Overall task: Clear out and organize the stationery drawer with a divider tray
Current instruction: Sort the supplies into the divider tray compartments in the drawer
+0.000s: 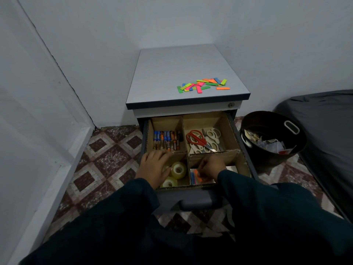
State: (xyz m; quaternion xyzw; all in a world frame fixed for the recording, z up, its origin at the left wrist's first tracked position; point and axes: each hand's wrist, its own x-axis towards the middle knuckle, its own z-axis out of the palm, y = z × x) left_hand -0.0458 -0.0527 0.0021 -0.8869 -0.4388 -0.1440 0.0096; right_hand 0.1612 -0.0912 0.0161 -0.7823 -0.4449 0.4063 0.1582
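The open drawer holds a cardboard divider tray (232, 131) with several compartments. Batteries (166, 140) fill the far left one, scissors (204, 139) the far right one. Tape rolls (178, 170) lie in the near left compartment, where my left hand (155, 167) rests flat on the divider edge and the rolls. My right hand (211, 167) reaches into the near right compartment, its fingers curled on coloured sticky strips (196, 176) lying there. More coloured sticky strips (203, 85) are scattered on the cabinet top (172, 77).
A dark bin (271, 138) with paper scraps stands on the floor right of the drawer. A dark mattress (324, 121) lies further right. White walls close in behind and to the left. The drawer handle (196, 202) juts toward me.
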